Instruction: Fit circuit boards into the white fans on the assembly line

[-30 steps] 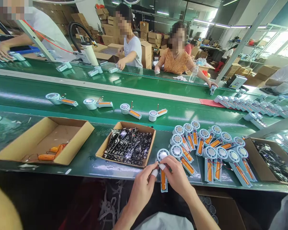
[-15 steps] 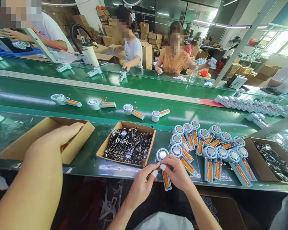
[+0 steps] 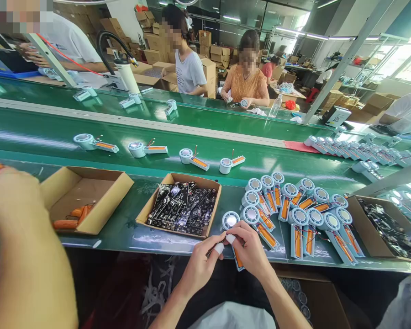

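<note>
My left hand point(image 3: 202, 262) and my right hand point(image 3: 250, 249) meet at the table's front edge, both closed in a pinch with fingertips almost touching. White covers wrap both thumbs. Whatever sits between the fingertips is small and mostly hidden; a dark edge shows by my left fingers. Directly behind and under my right hand lies a light blue handheld fan body point(image 3: 230, 220) with a round head and an orange battery in its handle, partly covered. More such fan bodies point(image 3: 298, 217) lie clustered to the right. Left of my hands, a cardboard box point(image 3: 212, 223) holds black circuit boards point(image 3: 181, 208).
A co-worker's arm point(image 3: 30, 256) reaches in at left, beside a carton point(image 3: 99, 180) with orange batteries point(image 3: 75, 219). Another box of boards point(image 3: 390, 228) stands at right. Several fan bodies lie on the green conveyor belt point(image 3: 150, 171). People sit across the belt.
The co-worker's arm at left has pulled out of the carton, moving left with something orange. Across the belt, a person in orange has brought a fan body inward. My hands stay pinched together.
</note>
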A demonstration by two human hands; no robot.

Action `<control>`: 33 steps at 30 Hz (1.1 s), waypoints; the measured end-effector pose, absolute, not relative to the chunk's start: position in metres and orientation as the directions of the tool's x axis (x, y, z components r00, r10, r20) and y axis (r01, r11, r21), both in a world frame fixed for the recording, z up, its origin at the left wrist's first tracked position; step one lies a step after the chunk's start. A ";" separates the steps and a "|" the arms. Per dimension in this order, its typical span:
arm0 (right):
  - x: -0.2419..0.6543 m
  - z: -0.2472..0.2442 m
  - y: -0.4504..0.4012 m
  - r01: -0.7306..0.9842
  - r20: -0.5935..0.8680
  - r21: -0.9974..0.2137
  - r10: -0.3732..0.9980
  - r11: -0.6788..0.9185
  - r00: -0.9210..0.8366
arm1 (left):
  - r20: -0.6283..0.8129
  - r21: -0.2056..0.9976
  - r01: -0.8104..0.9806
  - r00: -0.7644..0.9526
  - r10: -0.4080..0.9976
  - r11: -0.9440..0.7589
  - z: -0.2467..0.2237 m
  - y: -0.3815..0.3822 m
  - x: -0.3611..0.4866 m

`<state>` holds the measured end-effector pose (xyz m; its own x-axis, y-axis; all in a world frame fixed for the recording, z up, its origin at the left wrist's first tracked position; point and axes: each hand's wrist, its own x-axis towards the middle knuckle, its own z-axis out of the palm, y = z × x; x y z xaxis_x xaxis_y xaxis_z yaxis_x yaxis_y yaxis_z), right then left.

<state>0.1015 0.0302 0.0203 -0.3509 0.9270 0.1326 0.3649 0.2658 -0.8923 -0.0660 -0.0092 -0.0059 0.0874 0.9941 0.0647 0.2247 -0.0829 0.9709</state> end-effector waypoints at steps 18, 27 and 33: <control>0.119 0.025 0.044 0.355 0.099 -0.873 0.833 0.335 -0.544 | -0.005 0.976 0.218 0.161 0.987 -0.030 0.001 -0.007 -0.071; 0.115 0.025 0.041 0.340 0.144 -0.869 0.842 0.359 -0.520 | -0.009 0.981 0.192 0.177 0.984 -0.026 0.004 -0.004 -0.072; 0.110 0.025 0.038 0.353 0.133 -0.882 0.883 0.312 -0.450 | 0.017 0.969 0.243 0.142 0.990 -0.051 0.003 -0.006 -0.072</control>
